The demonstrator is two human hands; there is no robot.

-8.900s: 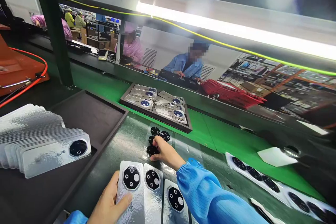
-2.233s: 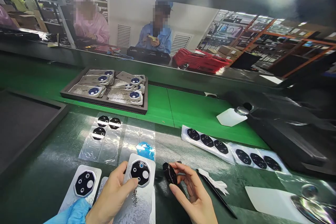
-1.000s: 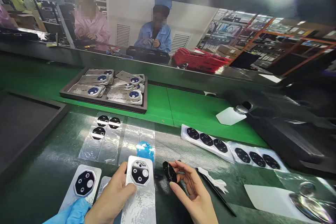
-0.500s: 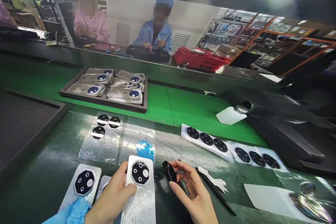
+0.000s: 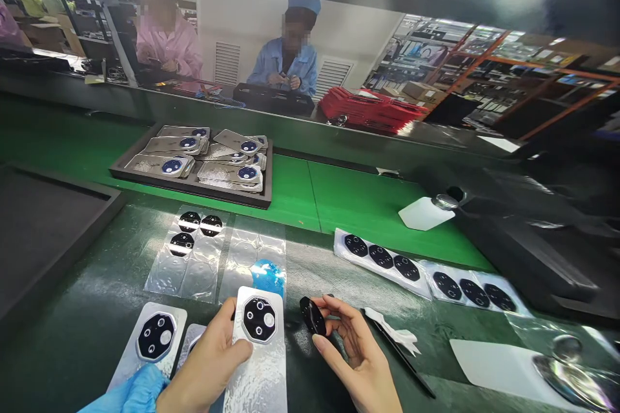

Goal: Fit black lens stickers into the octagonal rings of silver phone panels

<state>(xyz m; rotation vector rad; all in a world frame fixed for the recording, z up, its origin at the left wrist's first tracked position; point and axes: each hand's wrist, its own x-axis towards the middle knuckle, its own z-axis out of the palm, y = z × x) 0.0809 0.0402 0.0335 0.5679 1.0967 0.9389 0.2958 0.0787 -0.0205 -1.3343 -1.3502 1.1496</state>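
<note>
My left hand (image 5: 213,358) grips a phone back cover (image 5: 256,368) by its left edge, thumb on its face. Near the cover's top sits an octagonal camera window with ring holes. Between the thumb and fingers of my right hand (image 5: 353,352) is a black octagonal lens plate (image 5: 312,316), tilted edge-on and apart from the cover. Another phone back cover (image 5: 154,339) lies left of my left hand, with one more partly hidden beneath that hand. To the right of my right hand rests a black stick-like tool (image 5: 404,361) beside a crumpled white strip (image 5: 397,330).
A dark tray (image 5: 194,190) of stacked covers stands on the green belt. Clear sheets (image 5: 201,271) carry black plates; a blue film piece (image 5: 268,275) lies nearby. Strips of plates (image 5: 380,258) lie right, near a white card with a metal disc (image 5: 504,364). Two people sit beyond the partition.
Both my hands, the cover and the lens plate hold the same positions. Across the partition, the blue-clad person's hands have come together.
</note>
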